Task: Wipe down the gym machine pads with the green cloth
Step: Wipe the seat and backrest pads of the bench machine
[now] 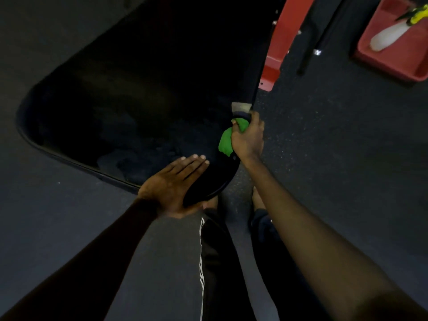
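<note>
**Head view.** A large black pad [127, 100] of a gym machine was seen from above, filling the upper left of the frame over a dark speckled floor [335, 158]. The green cloth [225, 142] was held bunched in the right hand [247, 137], whose fingers were curled round it. It was pressed to the pad's right edge, just below a pale metal bracket [240, 107], and a fold of it was left showing on the hand's left side.

The left hand [173, 181] was laid flat on the pad's near corner, fingers straight and together, with nothing gripped. The pad appeared to be steadied by it.

A red frame [284, 35] was seen just beyond the pad's right edge. Well apart, at upper right, a pale spray bottle [389, 35] was seen lying in a red tray [398, 63]. Dark trousers [176, 262] with a white side stripe were seen below.

The cloth was judged light, soft and limp, and best kept wadded in the palm so that no loose end could be snagged on the bracket. The pad was judged firm and smooth-skinned, perhaps slick when damp, and fixed to the machine. It was judged a thing to be braced with a flat palm, not lifted. How much of it had been wiped could not be told, the surface being too dark.
</note>
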A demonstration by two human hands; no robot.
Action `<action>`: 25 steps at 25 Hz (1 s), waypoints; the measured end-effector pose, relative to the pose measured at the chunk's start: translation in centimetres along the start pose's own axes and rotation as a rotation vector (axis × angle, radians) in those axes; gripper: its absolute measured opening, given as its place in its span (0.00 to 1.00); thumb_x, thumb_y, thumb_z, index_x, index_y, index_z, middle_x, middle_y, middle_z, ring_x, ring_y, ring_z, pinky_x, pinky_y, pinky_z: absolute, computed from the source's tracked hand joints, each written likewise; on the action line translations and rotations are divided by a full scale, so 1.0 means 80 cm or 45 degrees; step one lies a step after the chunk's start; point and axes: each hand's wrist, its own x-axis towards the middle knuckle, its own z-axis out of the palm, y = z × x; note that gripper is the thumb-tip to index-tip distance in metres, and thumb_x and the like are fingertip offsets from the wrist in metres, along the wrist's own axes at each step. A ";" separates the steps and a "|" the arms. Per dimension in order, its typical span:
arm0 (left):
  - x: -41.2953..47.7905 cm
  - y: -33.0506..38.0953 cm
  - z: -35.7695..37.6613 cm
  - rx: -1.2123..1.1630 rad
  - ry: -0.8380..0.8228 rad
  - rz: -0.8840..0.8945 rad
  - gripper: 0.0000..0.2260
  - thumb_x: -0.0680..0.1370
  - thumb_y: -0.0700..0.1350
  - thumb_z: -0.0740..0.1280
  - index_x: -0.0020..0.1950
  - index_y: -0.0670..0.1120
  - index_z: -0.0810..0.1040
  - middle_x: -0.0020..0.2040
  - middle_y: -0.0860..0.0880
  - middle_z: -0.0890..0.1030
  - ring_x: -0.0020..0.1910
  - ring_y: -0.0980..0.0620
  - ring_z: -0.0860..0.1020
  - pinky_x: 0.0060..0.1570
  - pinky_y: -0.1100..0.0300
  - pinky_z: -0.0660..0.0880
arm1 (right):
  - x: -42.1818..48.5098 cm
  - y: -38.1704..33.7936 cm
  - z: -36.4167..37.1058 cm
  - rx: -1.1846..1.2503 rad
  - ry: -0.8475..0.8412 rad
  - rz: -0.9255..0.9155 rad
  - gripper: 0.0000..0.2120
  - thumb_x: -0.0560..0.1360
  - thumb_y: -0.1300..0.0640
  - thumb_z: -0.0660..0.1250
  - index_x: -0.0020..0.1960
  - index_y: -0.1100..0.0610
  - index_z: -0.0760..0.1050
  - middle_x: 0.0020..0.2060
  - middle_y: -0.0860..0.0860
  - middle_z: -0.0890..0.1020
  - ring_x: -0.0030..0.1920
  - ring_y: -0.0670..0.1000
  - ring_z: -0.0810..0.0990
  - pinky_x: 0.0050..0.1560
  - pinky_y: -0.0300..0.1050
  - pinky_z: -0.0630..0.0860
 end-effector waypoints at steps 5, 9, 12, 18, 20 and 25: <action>0.003 0.001 -0.009 -0.075 -0.058 -0.015 0.43 0.76 0.71 0.54 0.83 0.47 0.47 0.82 0.48 0.52 0.81 0.50 0.51 0.76 0.58 0.38 | -0.030 0.031 -0.012 0.034 -0.152 -0.128 0.25 0.78 0.53 0.67 0.73 0.52 0.66 0.69 0.52 0.70 0.61 0.54 0.76 0.57 0.50 0.75; 0.010 0.019 -0.010 -0.248 0.082 -0.165 0.38 0.78 0.68 0.52 0.82 0.50 0.51 0.82 0.49 0.55 0.81 0.52 0.52 0.76 0.59 0.42 | -0.018 0.049 -0.031 0.013 -0.228 -0.321 0.24 0.78 0.55 0.68 0.72 0.54 0.68 0.66 0.52 0.72 0.62 0.50 0.75 0.57 0.44 0.73; 0.037 0.070 -0.006 -0.305 0.106 -0.391 0.43 0.78 0.70 0.54 0.83 0.45 0.45 0.83 0.47 0.49 0.81 0.50 0.47 0.77 0.58 0.41 | 0.004 0.051 -0.027 -0.048 -0.267 -0.369 0.24 0.78 0.54 0.68 0.72 0.53 0.67 0.67 0.52 0.72 0.64 0.53 0.75 0.59 0.44 0.71; 0.062 0.105 0.015 -0.078 0.095 -0.617 0.46 0.79 0.71 0.52 0.81 0.41 0.37 0.82 0.43 0.42 0.81 0.46 0.43 0.78 0.52 0.41 | 0.046 0.060 -0.024 -0.003 -0.410 -0.489 0.22 0.79 0.50 0.68 0.71 0.54 0.69 0.67 0.52 0.72 0.63 0.48 0.73 0.63 0.47 0.72; 0.065 0.105 0.018 -0.047 0.094 -0.626 0.45 0.79 0.71 0.50 0.81 0.42 0.38 0.82 0.43 0.43 0.81 0.47 0.44 0.79 0.52 0.42 | 0.050 0.066 -0.032 -0.022 -0.435 -0.532 0.24 0.80 0.49 0.67 0.72 0.55 0.67 0.68 0.53 0.72 0.64 0.49 0.73 0.63 0.47 0.72; 0.070 0.112 0.019 0.015 0.110 -0.696 0.44 0.78 0.71 0.49 0.82 0.44 0.39 0.83 0.45 0.44 0.81 0.49 0.44 0.78 0.54 0.40 | 0.030 0.094 -0.045 -0.118 -0.677 -0.932 0.27 0.80 0.51 0.67 0.75 0.57 0.65 0.71 0.56 0.71 0.71 0.54 0.70 0.69 0.50 0.71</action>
